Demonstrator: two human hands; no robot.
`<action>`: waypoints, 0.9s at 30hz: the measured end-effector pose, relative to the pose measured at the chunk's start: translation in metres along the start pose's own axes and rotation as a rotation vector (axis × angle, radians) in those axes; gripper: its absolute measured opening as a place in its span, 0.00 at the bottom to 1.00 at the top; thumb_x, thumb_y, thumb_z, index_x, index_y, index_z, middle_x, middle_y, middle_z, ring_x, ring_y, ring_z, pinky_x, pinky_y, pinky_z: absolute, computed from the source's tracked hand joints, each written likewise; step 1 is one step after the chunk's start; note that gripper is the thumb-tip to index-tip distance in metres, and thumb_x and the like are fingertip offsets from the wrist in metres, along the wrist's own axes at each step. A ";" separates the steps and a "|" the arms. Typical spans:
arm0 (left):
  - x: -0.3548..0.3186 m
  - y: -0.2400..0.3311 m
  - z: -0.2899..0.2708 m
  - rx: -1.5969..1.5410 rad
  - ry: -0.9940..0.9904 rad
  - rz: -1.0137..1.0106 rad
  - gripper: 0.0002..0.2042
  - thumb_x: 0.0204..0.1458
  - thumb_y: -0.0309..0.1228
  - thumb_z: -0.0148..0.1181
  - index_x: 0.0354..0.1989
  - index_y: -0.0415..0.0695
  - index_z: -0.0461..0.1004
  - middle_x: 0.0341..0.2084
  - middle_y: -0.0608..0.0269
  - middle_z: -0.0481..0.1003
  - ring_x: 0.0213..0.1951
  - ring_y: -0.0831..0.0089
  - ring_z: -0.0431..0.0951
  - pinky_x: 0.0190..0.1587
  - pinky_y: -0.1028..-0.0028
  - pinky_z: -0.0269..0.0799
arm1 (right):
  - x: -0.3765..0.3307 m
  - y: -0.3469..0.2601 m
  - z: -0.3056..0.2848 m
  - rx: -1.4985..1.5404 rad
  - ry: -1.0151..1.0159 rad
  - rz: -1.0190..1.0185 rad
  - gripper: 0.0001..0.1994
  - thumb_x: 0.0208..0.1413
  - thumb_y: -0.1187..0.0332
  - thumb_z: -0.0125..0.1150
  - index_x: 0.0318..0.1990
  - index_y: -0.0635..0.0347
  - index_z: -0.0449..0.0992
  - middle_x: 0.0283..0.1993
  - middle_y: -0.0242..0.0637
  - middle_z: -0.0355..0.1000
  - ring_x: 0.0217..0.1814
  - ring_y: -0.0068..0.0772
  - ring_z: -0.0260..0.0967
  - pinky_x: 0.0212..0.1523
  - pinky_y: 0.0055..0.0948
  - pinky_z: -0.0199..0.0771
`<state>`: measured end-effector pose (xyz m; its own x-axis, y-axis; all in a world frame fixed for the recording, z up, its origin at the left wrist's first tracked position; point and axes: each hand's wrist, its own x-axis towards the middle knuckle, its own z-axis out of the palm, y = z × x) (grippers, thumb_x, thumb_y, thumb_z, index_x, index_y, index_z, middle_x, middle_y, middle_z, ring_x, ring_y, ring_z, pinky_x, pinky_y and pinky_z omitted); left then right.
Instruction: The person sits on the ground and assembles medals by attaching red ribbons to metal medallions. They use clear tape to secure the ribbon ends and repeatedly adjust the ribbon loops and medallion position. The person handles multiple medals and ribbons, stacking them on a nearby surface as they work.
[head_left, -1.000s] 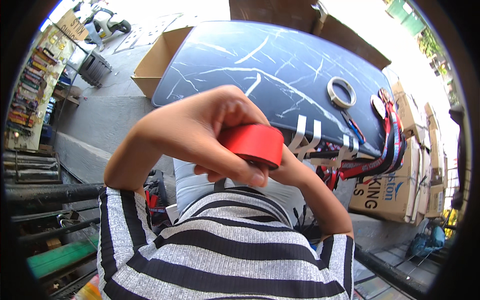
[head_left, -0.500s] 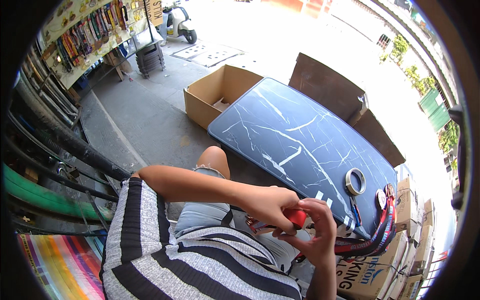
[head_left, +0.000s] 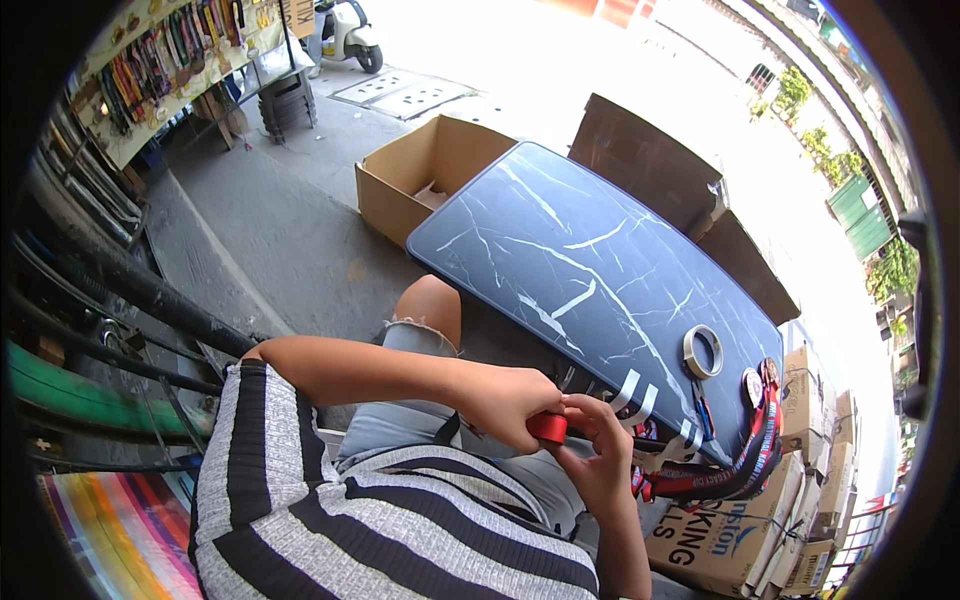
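In front of my body, a piece of glossy red ribbon (head_left: 548, 428) is held between both hands. My left hand (head_left: 508, 405) is closed on its left side, with the fingertips mostly hidden. From the other side my right hand (head_left: 596, 440) pinches it, thumb below and index finger above. Just beyond the hands, strips of tape (head_left: 628, 390) stick to the near table edge. Red and black medal ribbons (head_left: 755, 462) hang over the table's right end, and their round medals (head_left: 752, 386) lie on the top.
A dark marbled table (head_left: 560, 260) stands ahead, bearing a tape roll (head_left: 703, 352) and a slim blue-and-red tool (head_left: 705, 412). An open cardboard box (head_left: 390, 195) sits behind its left end. Packed cartons (head_left: 735, 540) are at right; a green tube (head_left: 90, 395) is at left.
Both hands have shifted left, holding the red ribbon. It now shows as a flatter, wider band between them. The whole view has moved slightly.
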<state>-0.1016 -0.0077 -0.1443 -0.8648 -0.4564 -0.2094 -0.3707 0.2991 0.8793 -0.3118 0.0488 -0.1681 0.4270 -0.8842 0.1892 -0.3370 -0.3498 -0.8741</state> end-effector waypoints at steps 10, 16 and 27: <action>-0.041 -0.006 0.017 -0.030 0.305 -0.071 0.15 0.48 0.30 0.65 0.41 0.33 0.73 0.35 0.47 0.76 0.38 0.55 0.78 0.41 0.65 0.75 | 0.001 -0.002 0.018 0.080 0.040 0.030 0.32 0.42 0.83 0.69 0.59 0.57 0.69 0.52 0.41 0.73 0.50 0.33 0.76 0.52 0.32 0.78; -0.043 -0.008 0.043 0.049 0.576 0.229 0.15 0.53 0.26 0.61 0.47 0.33 0.71 0.35 0.45 0.76 0.38 0.50 0.79 0.42 0.61 0.74 | -0.002 -0.015 0.009 -0.060 0.057 -0.047 0.32 0.40 0.82 0.70 0.58 0.59 0.70 0.50 0.44 0.75 0.49 0.39 0.77 0.52 0.33 0.76; -0.021 -0.016 0.048 0.171 0.430 0.337 0.19 0.51 0.24 0.59 0.50 0.29 0.68 0.39 0.42 0.75 0.41 0.51 0.79 0.45 0.63 0.76 | -0.014 -0.029 -0.004 -0.212 0.077 0.025 0.26 0.33 0.83 0.71 0.48 0.64 0.78 0.44 0.45 0.77 0.47 0.41 0.77 0.50 0.31 0.74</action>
<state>-0.0934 0.0378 -0.1749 -0.7422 -0.6015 0.2956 -0.1784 0.6025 0.7779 -0.3111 0.0700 -0.1442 0.3532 -0.9118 0.2093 -0.5190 -0.3771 -0.7671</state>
